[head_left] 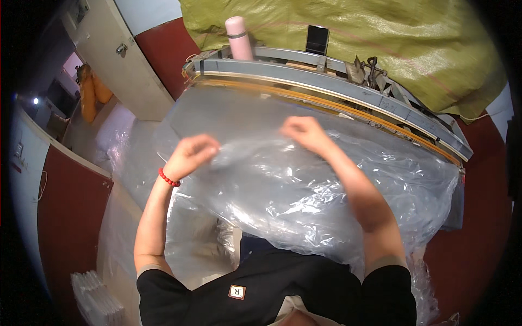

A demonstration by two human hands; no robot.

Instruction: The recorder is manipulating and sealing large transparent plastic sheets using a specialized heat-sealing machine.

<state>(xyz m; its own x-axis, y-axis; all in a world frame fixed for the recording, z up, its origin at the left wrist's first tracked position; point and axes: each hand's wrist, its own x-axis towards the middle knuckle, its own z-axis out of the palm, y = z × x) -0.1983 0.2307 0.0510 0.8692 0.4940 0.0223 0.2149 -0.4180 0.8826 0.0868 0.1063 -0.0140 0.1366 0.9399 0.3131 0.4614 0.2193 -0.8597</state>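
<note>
A large, wrinkled sheet of clear plastic film [283, 190] spreads over the worktable in front of me and hangs down toward my body. My left hand [191, 155], with a red bead bracelet [169, 177] at its wrist, is curled closed on the film's far edge. Farther right and a little farther away, my right hand [305, 132] pinches the same edge, its fingertips smeared by motion. Between the two hands the edge looks lifted and blurred. Beyond them runs the long grey metal bar [304, 72] of a bench machine, with an orange strip [326, 100] along its near side.
A pink bottle [239, 41] and a dark phone [317, 39] stand behind the bar, against a yellow-green woven sheet [391, 43]. Metal clamp parts [371, 73] sit at the back right. To the left is a door [117, 54]; folded clear plastic [97, 299] is stacked at the lower left.
</note>
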